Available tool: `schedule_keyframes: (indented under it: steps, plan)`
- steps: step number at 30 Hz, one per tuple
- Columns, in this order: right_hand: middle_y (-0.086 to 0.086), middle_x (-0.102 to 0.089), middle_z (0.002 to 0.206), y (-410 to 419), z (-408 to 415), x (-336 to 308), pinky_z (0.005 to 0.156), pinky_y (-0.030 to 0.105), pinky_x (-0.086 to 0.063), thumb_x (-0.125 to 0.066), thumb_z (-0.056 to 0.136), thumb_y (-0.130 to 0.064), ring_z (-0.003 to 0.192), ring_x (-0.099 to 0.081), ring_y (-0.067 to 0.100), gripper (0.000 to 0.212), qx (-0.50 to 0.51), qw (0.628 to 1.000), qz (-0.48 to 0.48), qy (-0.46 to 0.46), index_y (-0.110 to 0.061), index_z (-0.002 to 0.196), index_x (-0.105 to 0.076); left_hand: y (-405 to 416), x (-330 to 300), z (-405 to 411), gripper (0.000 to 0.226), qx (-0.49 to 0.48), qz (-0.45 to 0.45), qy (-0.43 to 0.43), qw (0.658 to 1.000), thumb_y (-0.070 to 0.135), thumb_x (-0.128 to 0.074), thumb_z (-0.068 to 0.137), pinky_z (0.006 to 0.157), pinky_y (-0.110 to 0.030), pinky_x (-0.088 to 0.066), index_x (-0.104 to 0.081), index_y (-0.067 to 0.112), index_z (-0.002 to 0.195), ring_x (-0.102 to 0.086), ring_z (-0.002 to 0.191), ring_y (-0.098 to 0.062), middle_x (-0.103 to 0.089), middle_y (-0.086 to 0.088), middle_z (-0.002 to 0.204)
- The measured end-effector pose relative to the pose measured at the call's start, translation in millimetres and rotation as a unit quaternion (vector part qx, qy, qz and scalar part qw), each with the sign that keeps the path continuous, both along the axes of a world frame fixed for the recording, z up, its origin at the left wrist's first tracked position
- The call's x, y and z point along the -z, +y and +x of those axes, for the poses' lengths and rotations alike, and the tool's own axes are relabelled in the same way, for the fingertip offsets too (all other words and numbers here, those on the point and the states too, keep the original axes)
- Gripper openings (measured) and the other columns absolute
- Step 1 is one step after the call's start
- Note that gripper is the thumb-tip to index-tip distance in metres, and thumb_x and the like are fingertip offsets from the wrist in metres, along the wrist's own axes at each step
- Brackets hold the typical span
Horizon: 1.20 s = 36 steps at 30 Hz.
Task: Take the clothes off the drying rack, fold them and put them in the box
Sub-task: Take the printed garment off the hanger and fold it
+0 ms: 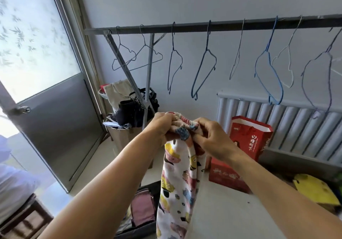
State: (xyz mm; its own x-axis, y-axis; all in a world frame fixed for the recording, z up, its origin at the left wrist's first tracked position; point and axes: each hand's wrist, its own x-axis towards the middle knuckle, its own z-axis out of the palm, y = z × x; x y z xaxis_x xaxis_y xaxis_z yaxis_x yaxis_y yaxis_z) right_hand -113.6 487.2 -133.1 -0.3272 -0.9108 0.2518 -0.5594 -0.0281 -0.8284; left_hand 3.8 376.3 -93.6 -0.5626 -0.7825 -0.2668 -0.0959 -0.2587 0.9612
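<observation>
Down low, closest of all, sits the box point(144, 207). It is dark and open, and folded pink cloth point(143, 206) lies inside it. Just right of the box there is a white table point(231, 211). The long, loose part of the printed pants point(177, 183) hangs down between the box and the table edge. The pants are white with little cartoon animals in yellow, pink and blue.

A bit higher up, both hands hold the pants by the stretchy waistband. The left hand point(162, 127) has its fingers curled round the left end of the band. The right hand point(212, 138) pinches the right end, with the thumb pressed on the cloth. The two hands are close together, and the bunched band sits between them. The pants hang straight down from the hands.

Behind the right hand, a flat red carton point(227, 177) rests on the table. It has pale writing on it that is too blurry to read. Behind it stands a red paper bag point(249, 137) with white Chinese letters down its front. I cannot read them well enough. A yellow thing point(314, 190) lies at the far right.

Farther back, a black handbag point(137, 107) sits on top of a tan bin point(124, 137) by the grey door point(55, 120). A white radiator point(288, 125) runs along the wall.

Up high is the drying rack point(212, 26), a dark bar. Bare wire hangers point(205, 68) hang on it in a row, some blue, some dark, some pale.
</observation>
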Motion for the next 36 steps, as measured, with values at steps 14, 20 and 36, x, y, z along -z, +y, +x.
schedule_keyframes:
  steps: [14, 20, 36]
  plan:
    - [0.016, -0.067, 0.080, -27, 11, -10, 0.064, 0.035, -0.053, -0.045, 0.091, -0.005, 0.074, -0.062, 0.030, 0.021, -0.071, 0.941, -0.055, -0.328, -0.002, 0.099, -0.064, -16, 26, 61, 0.060, 0.085, -0.299, -0.122, 0.942, 0.059, -0.086, 0.055, 0.101, -0.036, -0.048, -0.061, 0.051, 0.110, -0.052, 0.118, -0.020, -0.050, 0.006, 0.126]
    - [0.015, -0.071, 0.089, -19, -11, -6, 0.065, 0.036, -0.058, -0.062, 0.077, -0.021, 0.080, -0.069, 0.031, 0.039, -0.147, 0.944, 0.006, -0.296, 0.001, 0.109, -0.060, -10, 22, 58, 0.017, 0.073, -0.202, 0.033, 0.976, 0.019, -0.065, 0.091, 0.078, -0.034, -0.060, -0.070, 0.013, 0.106, -0.073, 0.091, -0.026, -0.075, -0.011, 0.102]
    - [0.015, -0.072, 0.082, -35, 0, -3, 0.067, 0.043, -0.059, -0.058, 0.095, -0.023, 0.073, -0.070, 0.029, 0.022, -0.038, 0.905, 0.011, -0.423, -0.003, 0.094, -0.067, -20, 103, 103, 0.124, 0.196, 0.072, 0.147, 0.967, 0.086, -0.060, 0.061, 0.109, -0.058, -0.036, -0.044, -0.009, 0.139, -0.039, 0.129, -0.051, -0.042, -0.037, 0.139]
